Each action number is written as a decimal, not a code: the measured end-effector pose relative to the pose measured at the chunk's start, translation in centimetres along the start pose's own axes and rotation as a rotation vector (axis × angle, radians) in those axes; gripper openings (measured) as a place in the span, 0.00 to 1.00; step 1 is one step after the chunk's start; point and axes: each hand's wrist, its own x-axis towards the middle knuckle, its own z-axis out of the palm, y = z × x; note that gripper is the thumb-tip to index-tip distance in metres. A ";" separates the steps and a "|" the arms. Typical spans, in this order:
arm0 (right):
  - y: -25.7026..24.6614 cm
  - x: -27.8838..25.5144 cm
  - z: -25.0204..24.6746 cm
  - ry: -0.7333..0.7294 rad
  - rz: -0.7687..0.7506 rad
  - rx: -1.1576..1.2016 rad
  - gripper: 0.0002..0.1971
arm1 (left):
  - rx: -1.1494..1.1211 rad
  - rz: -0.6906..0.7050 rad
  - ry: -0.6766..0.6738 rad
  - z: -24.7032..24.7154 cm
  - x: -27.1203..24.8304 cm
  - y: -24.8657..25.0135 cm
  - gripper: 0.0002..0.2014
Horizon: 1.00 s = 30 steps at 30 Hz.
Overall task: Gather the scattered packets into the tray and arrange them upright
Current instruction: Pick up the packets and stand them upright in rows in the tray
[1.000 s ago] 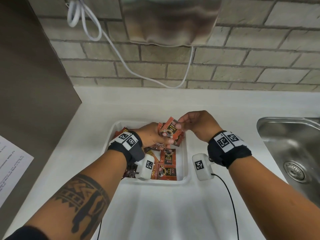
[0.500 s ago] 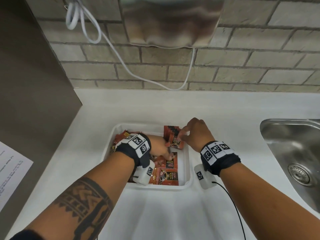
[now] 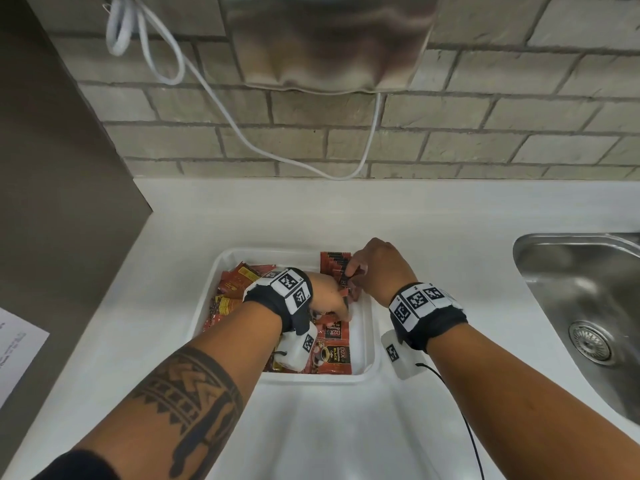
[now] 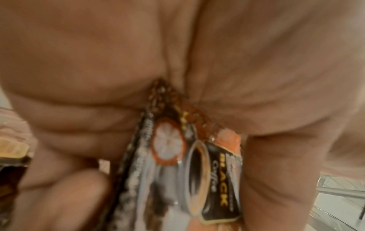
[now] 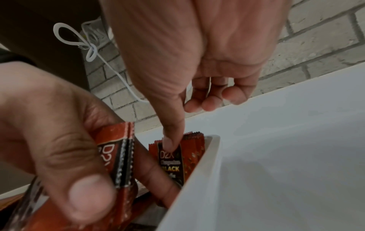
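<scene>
White counter under a brick wall [image 3: 450,140], with a steel sink [image 3: 581,306] off to the right, and the white tray [image 3: 372,341] sits between the person's wrists. The right hand [image 3: 381,268] has its thumb stretched down onto the top of the upright row of packets [image 3: 334,263] at the tray's far right corner, other fingers loosely curled and holding nothing. That row stands on end, long axis vertical, faces toward the person. The left hand [image 3: 327,299] pinches a small bunch of packets [image 5: 123,156] just beside the row. Loose packets [image 3: 334,355] lie flat on the tray floor. I'd worry the row topples if the thumb lifts early, or the bunch slips askew while being wedged in.
</scene>
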 end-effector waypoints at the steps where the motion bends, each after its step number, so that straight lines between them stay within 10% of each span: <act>1: 0.0 0.0 -0.1 -0.003 -0.005 -0.008 0.09 | 0.004 0.000 -0.009 0.0 0.0 0.0 0.19; 15: -0.6 -2.9 -2.1 0.045 -0.141 0.022 0.04 | -0.150 0.065 -0.041 -0.3 -1.7 -1.2 0.19; 20: -0.7 -4.8 -2.7 -0.059 -0.148 0.137 0.06 | -0.556 0.215 -0.019 -0.1 -3.2 -2.8 0.14; 30: 0.8 -4.2 -0.9 0.007 -0.077 0.063 0.06 | -0.477 0.177 0.097 0.6 -3.2 -1.7 0.15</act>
